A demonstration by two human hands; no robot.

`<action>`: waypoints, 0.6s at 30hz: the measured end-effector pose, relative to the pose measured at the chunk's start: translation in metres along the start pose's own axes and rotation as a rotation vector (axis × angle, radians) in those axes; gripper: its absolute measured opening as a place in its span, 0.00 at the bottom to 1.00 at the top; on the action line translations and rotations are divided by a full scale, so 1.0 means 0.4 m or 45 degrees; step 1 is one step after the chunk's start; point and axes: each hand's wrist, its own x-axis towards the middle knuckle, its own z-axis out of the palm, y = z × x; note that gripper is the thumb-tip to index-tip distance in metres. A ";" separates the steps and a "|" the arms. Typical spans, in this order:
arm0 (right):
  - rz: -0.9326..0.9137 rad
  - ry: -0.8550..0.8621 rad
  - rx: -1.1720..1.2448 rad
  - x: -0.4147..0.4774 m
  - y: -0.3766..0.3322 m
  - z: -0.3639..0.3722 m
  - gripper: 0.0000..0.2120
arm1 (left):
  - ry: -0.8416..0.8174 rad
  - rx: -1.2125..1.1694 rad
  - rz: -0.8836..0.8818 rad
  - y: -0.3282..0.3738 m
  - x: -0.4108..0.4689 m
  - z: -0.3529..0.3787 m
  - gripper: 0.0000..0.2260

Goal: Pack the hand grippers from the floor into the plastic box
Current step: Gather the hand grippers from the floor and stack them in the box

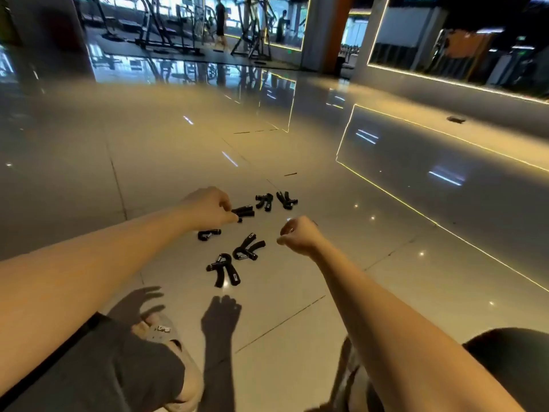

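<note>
The left hand (208, 208) pinches one black hand gripper (244, 212) on the glossy floor (166, 162); five more lie nearby. The right hand (298, 236) hovers, grip curled closed and empty.

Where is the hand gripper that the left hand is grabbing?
In the head view, the hand gripper lies on the tiled floor at the left hand's fingertips, left of two farther grippers.

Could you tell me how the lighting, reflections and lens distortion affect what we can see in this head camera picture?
In the head view, the glossy floor mirrors neon strips and gym machines; light from above casts sharp shadows of both hands beneath them; the wide lens bows the edges; the black hand grippers stay readable, the one at the left hand slightly soft; the right hand is clear.
</note>
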 end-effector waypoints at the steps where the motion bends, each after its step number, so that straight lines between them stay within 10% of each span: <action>1: 0.002 -0.017 -0.011 0.033 -0.003 0.029 0.12 | -0.007 -0.024 -0.044 -0.037 0.021 0.016 0.15; 9: 0.035 -0.189 -0.150 0.341 0.073 0.235 0.15 | -0.005 -0.358 -0.518 -0.261 0.185 0.296 0.09; 18: -0.044 -0.355 -0.348 0.610 0.233 0.365 0.21 | 0.137 -0.507 -0.941 -0.355 0.357 0.668 0.29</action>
